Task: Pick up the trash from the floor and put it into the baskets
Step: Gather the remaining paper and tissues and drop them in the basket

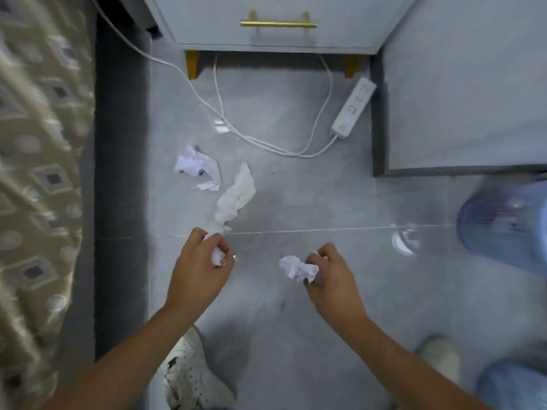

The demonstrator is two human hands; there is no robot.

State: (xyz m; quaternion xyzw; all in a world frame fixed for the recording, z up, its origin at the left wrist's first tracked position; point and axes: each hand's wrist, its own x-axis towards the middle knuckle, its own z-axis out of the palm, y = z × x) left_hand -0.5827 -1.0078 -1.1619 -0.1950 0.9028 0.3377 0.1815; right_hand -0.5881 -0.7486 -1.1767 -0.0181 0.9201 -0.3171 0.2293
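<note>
Head view. Trash strewn mid-floor (296,202), before the nightstand (275,22): paper ball (197,167), loose tissue (236,195) trailing from left hand (201,267), fingers curled, pinching its lower end plus a small wad (218,257). Right hand (328,276) likewise curled, gripping another crumpled paper (297,269). Both apparently loaded for carrying. Blue basket (503,220) blurred at right edge, well apart.

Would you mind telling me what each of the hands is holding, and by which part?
Left hand pinches the tissue by its near end. Right hand grips a crumpled paper by its right side.
</note>
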